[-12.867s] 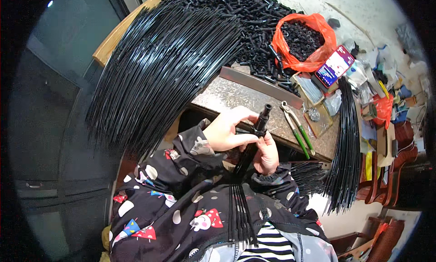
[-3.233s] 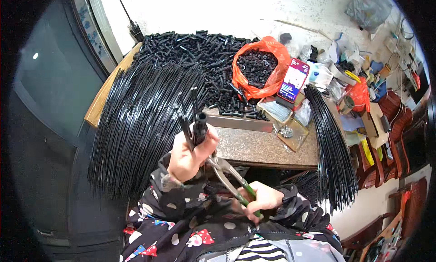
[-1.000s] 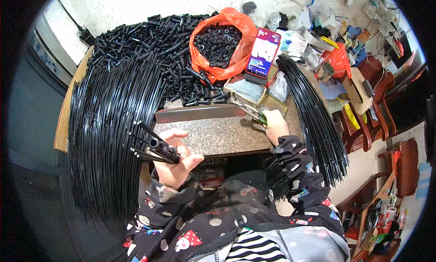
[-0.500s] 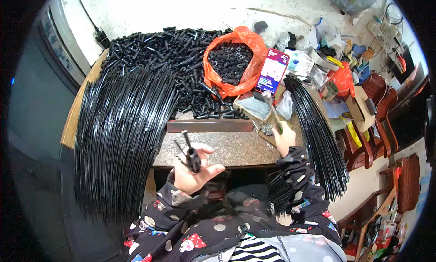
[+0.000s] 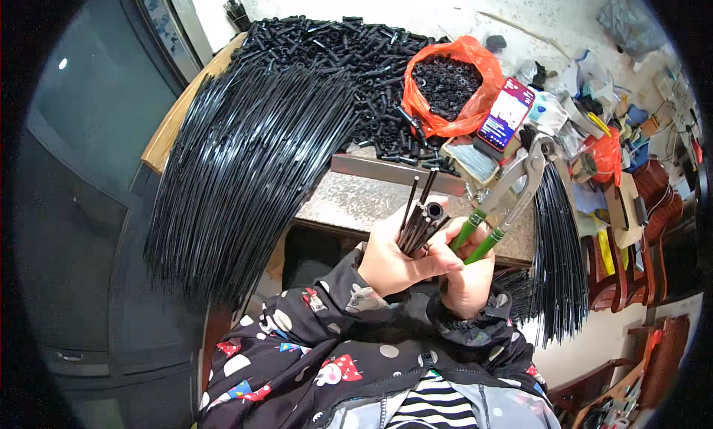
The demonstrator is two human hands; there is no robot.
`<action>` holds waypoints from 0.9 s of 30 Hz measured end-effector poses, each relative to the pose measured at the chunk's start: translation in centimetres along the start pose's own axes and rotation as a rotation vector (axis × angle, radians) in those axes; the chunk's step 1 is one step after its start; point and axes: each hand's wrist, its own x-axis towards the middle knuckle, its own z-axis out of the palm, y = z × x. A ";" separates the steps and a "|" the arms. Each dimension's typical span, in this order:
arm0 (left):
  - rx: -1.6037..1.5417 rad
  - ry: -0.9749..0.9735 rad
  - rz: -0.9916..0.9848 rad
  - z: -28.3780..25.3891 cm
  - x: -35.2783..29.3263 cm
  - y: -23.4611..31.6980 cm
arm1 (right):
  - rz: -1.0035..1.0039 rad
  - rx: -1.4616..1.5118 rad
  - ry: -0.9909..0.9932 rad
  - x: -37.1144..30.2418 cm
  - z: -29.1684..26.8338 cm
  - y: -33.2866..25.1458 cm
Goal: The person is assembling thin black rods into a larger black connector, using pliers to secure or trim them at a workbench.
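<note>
My left hand [image 5: 388, 260] is closed round several thin black rods [image 5: 412, 236] and a short black tube [image 5: 435, 211], whose round opening faces up. Right beside it, my right hand [image 5: 469, 286] grips pliers [image 5: 529, 178] with green handles and metal jaws. The handles are spread apart, and the jaws point up and to the right. The two hands seem to touch, low in front of the stone-topped table [image 5: 349, 199]. How the rods sit inside the left palm is hidden by the fingers.
A wide bundle of long black rods [image 5: 245, 169] covers the table's left. Behind lie a heap of black tubular parts [image 5: 319, 50], a red bag [image 5: 475, 54] of small black pieces and a lit phone [image 5: 506, 113]. A metal bar [image 5: 394, 173] edges the heap. More rods [image 5: 557, 258] hang right.
My right hand has lifted the pliers from beside the small tray and brought them to my left hand. My left hand has moved right, still holding black pieces. The view has turned.
</note>
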 end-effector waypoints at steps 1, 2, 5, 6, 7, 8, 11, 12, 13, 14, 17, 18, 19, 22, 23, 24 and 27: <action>-0.098 0.020 -0.026 0.1 -0.3 0.2 | -0.037 -0.023 -0.019 -0.1 0.0 0.1; -0.098 0.020 -0.026 0.1 -0.5 0.0 | -0.037 -0.024 -0.019 -0.2 0.1 0.1; -0.023 0.021 0.066 -0.4 -0.9 -0.6 | -0.060 -0.016 -0.055 -0.7 0.5 -0.2; 0.063 -0.005 0.081 -0.7 -0.9 -0.5 | -0.069 -0.028 -0.057 -0.8 0.5 -0.2; 0.149 -0.032 0.096 -0.9 -0.9 -0.6 | -0.078 -0.040 -0.058 -0.8 0.5 -0.4; 0.148 -0.036 0.100 -0.8 -0.8 -0.8 | -0.083 -0.042 -0.057 -1.0 0.8 -0.6; 0.222 0.191 0.191 0.1 -1.0 -1.3 | -0.238 -0.164 0.035 -1.4 2.2 -1.1; 0.227 0.197 0.196 0.0 -1.1 -1.3 | -0.239 -0.161 0.027 -1.5 2.2 -0.9; 0.213 0.148 0.211 -0.3 -1.1 -1.5 | -0.356 -0.306 -0.021 -1.2 1.7 -0.3; 0.201 0.101 0.226 -0.7 -1.1 -1.4 | -0.475 -0.448 -0.071 -0.8 1.0 0.3; 0.094 -0.117 0.191 -0.8 -0.6 0.1 | -0.334 -0.253 -0.215 0.6 -0.1 -0.3; -0.013 -0.184 0.147 -0.5 -0.5 0.8 | -0.337 -0.228 -0.170 0.7 0.4 -1.4; -0.009 -0.268 0.044 -0.9 -0.6 1.5 | -0.199 -0.188 -0.209 0.7 0.5 -1.9; 0.029 -0.135 0.206 -2.7 -0.6 1.5 | 0.222 -0.146 -0.146 -0.3 -0.3 -3.2; 0.299 -0.032 0.234 -4.7 -0.4 1.3 | 0.352 -0.233 -0.184 -0.4 -1.0 -3.6; -0.078 0.064 0.097 -5.2 -0.3 1.4 | 0.500 -0.319 -0.164 -0.8 -1.2 -4.4; -0.124 0.058 0.266 -7.0 -0.1 0.7 | 0.678 -0.520 -0.430 -1.8 -2.7 -4.0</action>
